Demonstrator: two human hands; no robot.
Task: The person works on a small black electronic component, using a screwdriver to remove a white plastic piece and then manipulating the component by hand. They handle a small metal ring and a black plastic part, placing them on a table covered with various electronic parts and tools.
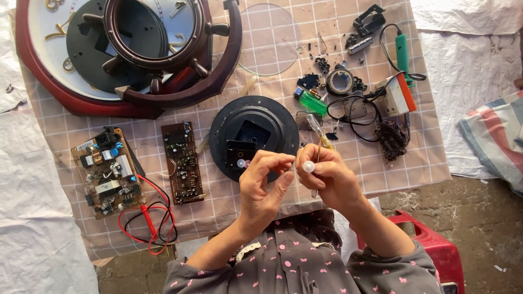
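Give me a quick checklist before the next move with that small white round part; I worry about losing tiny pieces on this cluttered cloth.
1. Small white round part pinched in right hand fingertips: ok.
2. Left hand close by, fingertips beside the part: ok.
3. Thin tweezers under the right hand: grip cannot tell.
4. Black round plastic clock back lying flat on the checked cloth, just beyond the hands: ok.
5. Loose small black bits scattered on the cloth: not ok.
6. Red and black probe leads tangled near the cloth's edge: not ok.
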